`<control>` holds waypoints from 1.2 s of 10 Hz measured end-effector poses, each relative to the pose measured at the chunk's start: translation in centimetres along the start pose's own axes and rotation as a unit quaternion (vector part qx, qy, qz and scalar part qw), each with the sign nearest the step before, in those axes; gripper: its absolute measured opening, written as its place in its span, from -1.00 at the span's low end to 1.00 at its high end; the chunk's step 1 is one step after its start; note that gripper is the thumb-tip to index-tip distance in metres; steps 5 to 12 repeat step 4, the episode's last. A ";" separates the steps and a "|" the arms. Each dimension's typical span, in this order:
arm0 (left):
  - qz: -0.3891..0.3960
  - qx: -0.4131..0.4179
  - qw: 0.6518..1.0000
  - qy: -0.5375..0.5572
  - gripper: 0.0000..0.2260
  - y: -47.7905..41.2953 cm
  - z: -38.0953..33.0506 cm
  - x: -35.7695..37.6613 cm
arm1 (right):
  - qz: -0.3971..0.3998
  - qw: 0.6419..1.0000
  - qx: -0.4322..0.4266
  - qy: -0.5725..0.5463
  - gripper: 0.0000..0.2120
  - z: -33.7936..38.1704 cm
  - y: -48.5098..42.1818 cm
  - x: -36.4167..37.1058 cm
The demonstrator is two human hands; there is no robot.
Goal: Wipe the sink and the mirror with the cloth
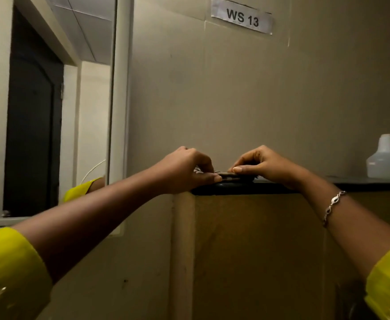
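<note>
The cloth (231, 175) is a small dark bundle, folded flat and too dim to show its weave. It lies on the near corner of the black ledge (362, 184), one end pinched under the fingertips and thumb of my left hand (189, 169) and the other under those of my right hand (263, 165), so only a short strip shows between them. The mirror (50, 88) hangs upright on the wall left of my left fingertips, apart from them. It is tall and pale-framed, its lower edge below their level, and its glass reflects a dark doorway, ceiling panels and my yellow sleeve.
</note>
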State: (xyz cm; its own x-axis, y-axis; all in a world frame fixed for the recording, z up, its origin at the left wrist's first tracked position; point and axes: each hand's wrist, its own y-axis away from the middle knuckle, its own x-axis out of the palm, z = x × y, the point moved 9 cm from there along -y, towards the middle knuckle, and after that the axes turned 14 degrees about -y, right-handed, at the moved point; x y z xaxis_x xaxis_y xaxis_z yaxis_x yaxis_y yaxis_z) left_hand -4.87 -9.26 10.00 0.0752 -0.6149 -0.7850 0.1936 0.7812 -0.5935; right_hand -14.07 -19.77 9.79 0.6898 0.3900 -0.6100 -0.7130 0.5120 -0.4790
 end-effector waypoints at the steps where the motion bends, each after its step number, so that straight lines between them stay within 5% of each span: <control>1: 0.009 -0.008 1.000 -0.015 -0.67 1.2 0.0 0.2 | -0.040 0.999 0.000 0.031 -0.91 0.9 0.0 0.3; 3: -0.030 -0.041 0.997 -0.061 -0.51 5.2 2.2 -0.2 | -0.164 0.947 -0.043 0.271 -0.85 3.2 0.0 1.7; 4: -0.110 -0.054 0.983 -0.139 -0.48 8.1 4.4 -1.6 | -0.240 0.931 -0.081 0.264 -0.85 5.2 0.8 3.0; 12: -0.110 -0.054 0.983 -0.139 -0.48 8.1 4.4 -1.6 | -0.240 0.931 -0.081 0.264 -0.85 5.2 0.8 3.0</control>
